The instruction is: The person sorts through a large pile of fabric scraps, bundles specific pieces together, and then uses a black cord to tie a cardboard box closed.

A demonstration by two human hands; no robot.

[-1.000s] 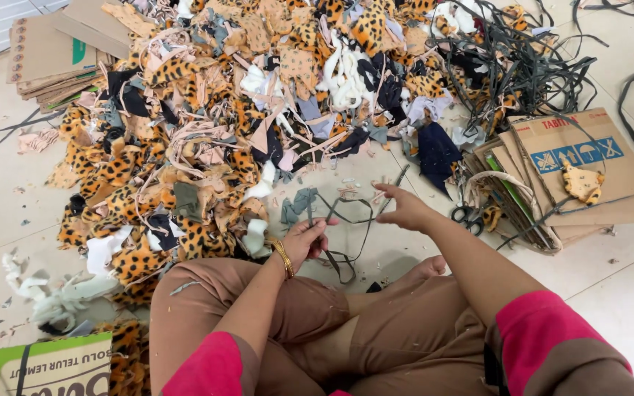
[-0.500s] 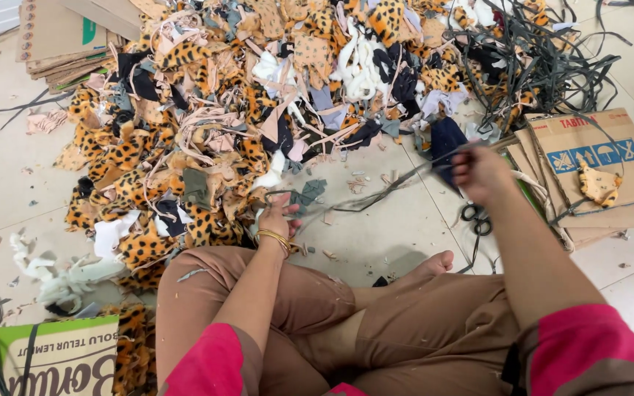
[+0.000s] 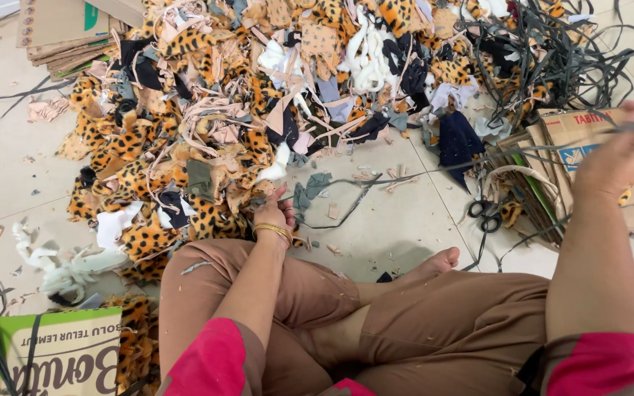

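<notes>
We had our left hand (image 3: 274, 213) low at the edge of the scrap pile (image 3: 258, 110), fingers closed on one end of a dark strip (image 3: 434, 170). The strip ran taut across the floor (image 3: 398, 227) to our raised right hand (image 3: 625, 150), which pinched its other end above the cardboard (image 3: 588, 139).

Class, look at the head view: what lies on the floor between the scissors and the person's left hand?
Mostly bare tile with small scraps, crossed by a dark strip.
</notes>
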